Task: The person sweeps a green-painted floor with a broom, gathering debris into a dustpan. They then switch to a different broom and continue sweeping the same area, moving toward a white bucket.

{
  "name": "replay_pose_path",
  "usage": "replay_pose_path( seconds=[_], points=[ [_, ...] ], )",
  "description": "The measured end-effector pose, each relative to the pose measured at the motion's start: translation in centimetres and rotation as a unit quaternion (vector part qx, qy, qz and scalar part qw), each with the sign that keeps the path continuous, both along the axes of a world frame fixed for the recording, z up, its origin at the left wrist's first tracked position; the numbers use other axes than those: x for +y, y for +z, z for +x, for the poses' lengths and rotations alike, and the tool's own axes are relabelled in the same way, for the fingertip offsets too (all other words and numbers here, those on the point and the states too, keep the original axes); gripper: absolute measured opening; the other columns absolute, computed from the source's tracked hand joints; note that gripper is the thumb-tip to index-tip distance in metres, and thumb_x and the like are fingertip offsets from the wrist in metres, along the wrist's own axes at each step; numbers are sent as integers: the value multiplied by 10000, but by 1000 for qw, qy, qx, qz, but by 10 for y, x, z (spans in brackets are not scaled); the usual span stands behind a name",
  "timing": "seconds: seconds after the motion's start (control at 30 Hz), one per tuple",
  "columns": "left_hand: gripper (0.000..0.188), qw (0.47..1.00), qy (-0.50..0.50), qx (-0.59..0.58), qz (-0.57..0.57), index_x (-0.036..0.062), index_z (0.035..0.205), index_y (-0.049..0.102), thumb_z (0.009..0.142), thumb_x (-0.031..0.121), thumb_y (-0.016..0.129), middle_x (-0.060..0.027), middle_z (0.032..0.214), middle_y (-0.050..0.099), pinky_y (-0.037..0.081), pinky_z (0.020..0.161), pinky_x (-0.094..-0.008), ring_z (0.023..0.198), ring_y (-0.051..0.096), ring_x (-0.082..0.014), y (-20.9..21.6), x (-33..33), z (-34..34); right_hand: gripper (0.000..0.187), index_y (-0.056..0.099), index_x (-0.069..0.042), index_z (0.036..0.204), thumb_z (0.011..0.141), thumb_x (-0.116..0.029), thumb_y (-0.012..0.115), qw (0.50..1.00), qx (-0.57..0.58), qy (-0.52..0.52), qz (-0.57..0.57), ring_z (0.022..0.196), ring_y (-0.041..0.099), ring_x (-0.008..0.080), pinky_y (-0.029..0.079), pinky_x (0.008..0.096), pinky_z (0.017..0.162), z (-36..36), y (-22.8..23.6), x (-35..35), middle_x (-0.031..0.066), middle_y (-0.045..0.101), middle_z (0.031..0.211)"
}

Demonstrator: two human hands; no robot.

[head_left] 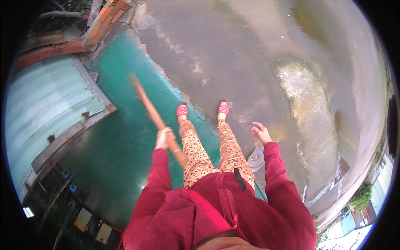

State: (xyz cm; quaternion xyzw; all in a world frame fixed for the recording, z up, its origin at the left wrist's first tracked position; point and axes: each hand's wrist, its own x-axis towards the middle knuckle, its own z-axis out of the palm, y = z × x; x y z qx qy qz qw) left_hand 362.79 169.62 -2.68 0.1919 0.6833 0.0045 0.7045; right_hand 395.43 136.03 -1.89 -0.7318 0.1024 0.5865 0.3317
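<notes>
My left hand [163,138] is closed round a brown stick [151,109]. The stick slants up and to the left over the green floor, its far end smeared by motion. Its near end comes down beside my left thigh. My right hand [261,133] is held out to the right over the grey ground, fingers apart, with nothing in it. Below it, partly hidden by my right sleeve, lies a grey scoop-shaped thing [255,159]; a thin rod seems to run from it toward me.
Green painted floor [118,166] meets rough grey concrete [246,66] along a broken edge at my feet. A pale blue sheet roof or panel [54,100] juts in from the left, below orange bricks [106,18]. To the right is a raised, mossy concrete patch [310,112].
</notes>
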Motion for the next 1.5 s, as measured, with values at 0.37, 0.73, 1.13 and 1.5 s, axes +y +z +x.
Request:
replay_pose_path(
  seconds=[0.37, 0.73, 1.13, 1.5],
  points=[
    [247, 796, -369, -401, -262, 55, 804, 466, 655, 152, 639, -43, 613, 507, 445, 408, -277, 474, 507, -130, -14, -148, 361, 332, 482, -94, 1100, 771, -137, 475, 982, 1, -30, -186, 650, 560, 182, 452, 309, 533, -49, 16, -196, 71, 570, 830],
    [442, 902, -342, -250, 89, 45, 1054, 360, 677, 124, 576, -32, 676, 470, 402, 406, -236, 480, 452, -104, 149, 60, 230, 282, 465, -90, 1108, 828, -128, 454, 988, -23, -145, -41, 655, 565, 190, 476, 327, 544, 22, 22, -60, 81, 567, 822],
    [119, 976, 182, -9, 115, 64, 689, 443, 636, 79, 548, -39, 513, 431, 438, 426, -310, 427, 463, -169, 57, 324, 112, 286, 481, -92, 1096, 811, -109, 456, 981, -15, -100, -163, 604, 568, 182, 472, 302, 502, 162, 34, 137, 77, 575, 779],
    [593, 970, -235, -8, 60, -3, 1134, 316, 612, 90, 581, -130, 716, 535, 487, 479, -316, 536, 552, -235, -84, 351, 445, 302, 483, -37, 1119, 835, -140, 486, 980, -190, 35, 47, 783, 554, 156, 448, 278, 717, 273, 145, 448, 87, 572, 881]
  ],
)
